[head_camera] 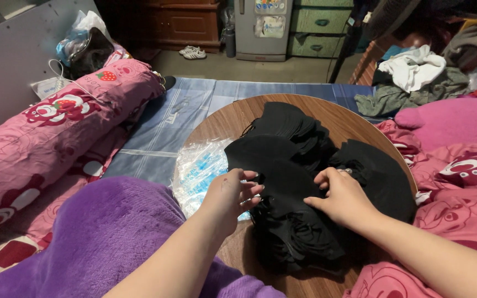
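With the left hand (pixel 237 190) loosely spread and the right hand (pixel 342 196) pinching a black mask (pixel 282 182), the heaped masks (pixel 305 138) could slide off the tabletop (pixel 354 118).

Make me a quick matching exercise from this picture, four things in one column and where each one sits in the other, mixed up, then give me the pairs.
Things:
1. black fabric pieces
2. clear plastic bags
3. purple blanket
4. white shoes

Places:
A. on the floor by the far cabinet
B. piled on the round wooden table, under both hands
C. at the table's left edge, beside the left hand
D. nearest the camera, under the left forearm

Pairs: 1-B, 2-C, 3-D, 4-A. The right hand rests on the pile.
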